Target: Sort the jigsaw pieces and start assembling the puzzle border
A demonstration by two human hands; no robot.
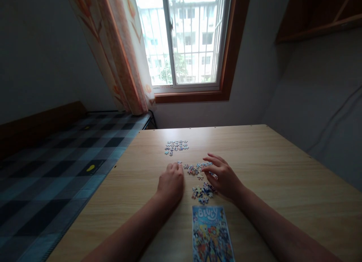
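My left hand [171, 182] rests on the table with its fingers curled together. A small puzzle piece [179, 162] shows just beyond its fingertips; whatever the fingers hold is hidden. To the right, my right hand [223, 175] is open, fingers apart, over the edge of a scatter of loose puzzle pieces [192, 170]. Part of that scatter lies hidden under the hand. Nearer to me is a second pile of puzzle pieces [202, 191], some dark blue. Farther off, several pieces sit in rough rows as a separate puzzle group [177, 145].
A colourful sheet or box lid marked "Bluey" [212, 233] lies at the front of the wooden table [268, 160]. Left of the table stands a bed with a checked cover [93, 156]. A curtain [118, 47] and a barred window [195, 39] are behind.
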